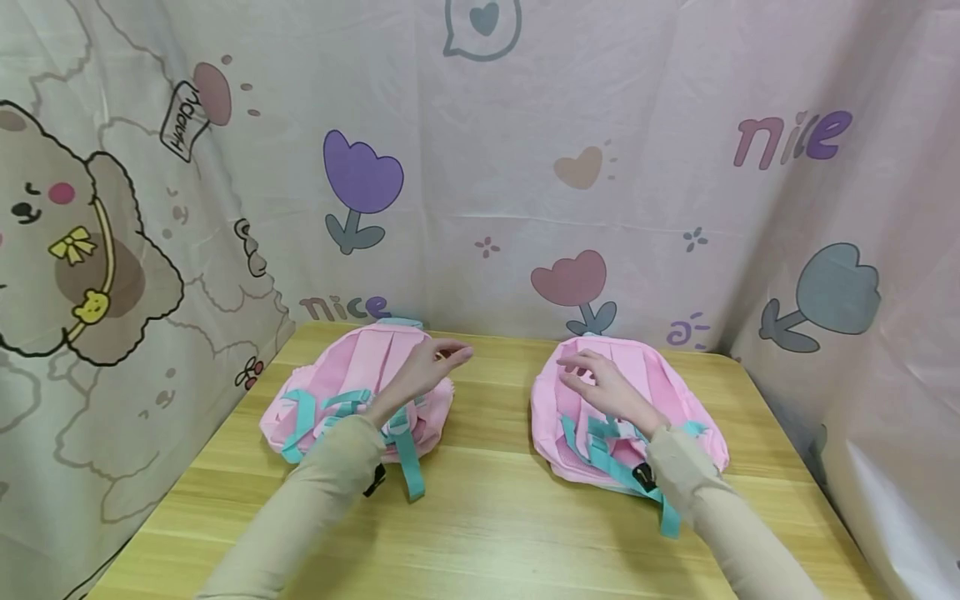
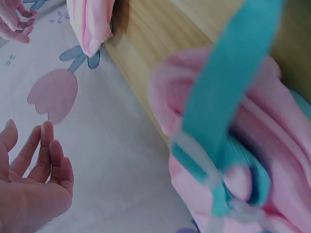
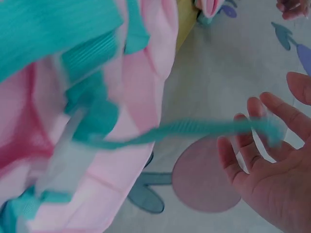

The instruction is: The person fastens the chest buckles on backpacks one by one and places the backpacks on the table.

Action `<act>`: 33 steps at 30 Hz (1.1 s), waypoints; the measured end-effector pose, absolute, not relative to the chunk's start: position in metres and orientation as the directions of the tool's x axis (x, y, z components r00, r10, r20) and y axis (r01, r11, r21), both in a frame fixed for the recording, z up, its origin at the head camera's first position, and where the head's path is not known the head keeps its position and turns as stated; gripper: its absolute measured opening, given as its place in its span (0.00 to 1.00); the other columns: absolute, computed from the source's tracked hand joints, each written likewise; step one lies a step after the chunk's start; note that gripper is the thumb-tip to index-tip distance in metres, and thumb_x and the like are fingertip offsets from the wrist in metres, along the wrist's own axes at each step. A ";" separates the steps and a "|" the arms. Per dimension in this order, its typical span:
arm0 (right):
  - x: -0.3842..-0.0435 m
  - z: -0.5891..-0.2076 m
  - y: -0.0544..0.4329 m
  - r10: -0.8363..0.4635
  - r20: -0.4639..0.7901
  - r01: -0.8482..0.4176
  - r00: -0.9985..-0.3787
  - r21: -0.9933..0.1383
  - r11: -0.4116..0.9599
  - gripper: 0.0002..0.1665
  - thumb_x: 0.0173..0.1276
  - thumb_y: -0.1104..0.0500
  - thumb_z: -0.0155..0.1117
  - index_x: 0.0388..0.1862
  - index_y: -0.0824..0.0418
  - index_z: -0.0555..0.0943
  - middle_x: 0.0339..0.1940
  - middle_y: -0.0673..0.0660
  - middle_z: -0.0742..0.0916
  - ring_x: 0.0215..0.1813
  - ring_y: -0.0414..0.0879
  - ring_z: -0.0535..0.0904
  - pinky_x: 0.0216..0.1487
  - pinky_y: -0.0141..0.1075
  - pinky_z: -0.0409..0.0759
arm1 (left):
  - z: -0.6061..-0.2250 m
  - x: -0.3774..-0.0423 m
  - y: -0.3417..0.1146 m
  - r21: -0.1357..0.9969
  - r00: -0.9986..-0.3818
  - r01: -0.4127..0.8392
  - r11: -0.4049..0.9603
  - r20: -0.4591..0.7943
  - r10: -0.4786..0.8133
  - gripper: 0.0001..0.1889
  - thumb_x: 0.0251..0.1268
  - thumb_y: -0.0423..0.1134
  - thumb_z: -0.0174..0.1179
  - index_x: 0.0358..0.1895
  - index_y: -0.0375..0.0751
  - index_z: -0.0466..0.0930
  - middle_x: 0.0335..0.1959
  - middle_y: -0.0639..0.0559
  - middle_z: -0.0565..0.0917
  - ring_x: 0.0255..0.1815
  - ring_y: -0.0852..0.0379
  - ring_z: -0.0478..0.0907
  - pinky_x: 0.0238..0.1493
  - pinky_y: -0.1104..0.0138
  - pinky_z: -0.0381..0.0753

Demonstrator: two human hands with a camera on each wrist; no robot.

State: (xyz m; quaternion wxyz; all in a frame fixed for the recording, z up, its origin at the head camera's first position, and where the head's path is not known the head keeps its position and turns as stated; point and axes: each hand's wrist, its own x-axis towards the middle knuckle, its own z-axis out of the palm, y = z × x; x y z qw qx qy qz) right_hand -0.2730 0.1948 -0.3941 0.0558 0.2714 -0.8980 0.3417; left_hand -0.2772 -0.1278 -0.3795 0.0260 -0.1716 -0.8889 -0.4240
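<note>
Head view: loosely spread, empty left hand [image 1: 422,367] and right hand [image 1: 607,388] hover above wooden table [image 1: 487,517], curtain [image 1: 457,150] behind.

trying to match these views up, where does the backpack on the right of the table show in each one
Head: the right backpack sits right of centre, in the lower half.
Left wrist: only part of the right backpack shows, at the top edge, left of centre.
Right wrist: the right backpack fills most of the left side, cut off by the frame.
Shared landmark: the pink tulip on the curtain.
</note>
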 end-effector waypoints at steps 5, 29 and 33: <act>-0.277 -0.393 0.175 -0.487 0.286 -0.555 -0.825 -0.571 0.606 0.20 0.73 0.60 0.61 0.58 0.71 0.81 0.45 0.63 0.86 0.47 0.54 0.80 0.50 0.49 0.79 | -0.380 -0.277 -0.152 0.730 -0.944 0.323 0.603 0.202 0.261 0.17 0.73 0.46 0.60 0.55 0.37 0.84 0.48 0.44 0.88 0.48 0.50 0.81 0.49 0.64 0.78; -0.283 -0.414 0.050 -0.596 0.273 -0.596 -0.756 -0.665 0.451 0.20 0.74 0.58 0.60 0.60 0.66 0.81 0.57 0.65 0.86 0.55 0.58 0.81 0.57 0.54 0.79 | -0.397 -0.265 -0.254 0.654 -0.953 0.301 0.694 0.235 0.192 0.13 0.71 0.42 0.63 0.50 0.36 0.85 0.48 0.39 0.87 0.54 0.41 0.78 0.58 0.42 0.74; -0.281 -0.417 0.032 -0.612 0.235 -0.569 -0.755 -0.699 0.433 0.21 0.74 0.58 0.60 0.62 0.66 0.80 0.59 0.65 0.85 0.57 0.58 0.80 0.60 0.56 0.77 | -0.400 -0.265 -0.262 0.664 -0.957 0.288 0.690 0.208 0.200 0.14 0.71 0.42 0.63 0.50 0.35 0.84 0.50 0.38 0.85 0.56 0.40 0.77 0.58 0.43 0.74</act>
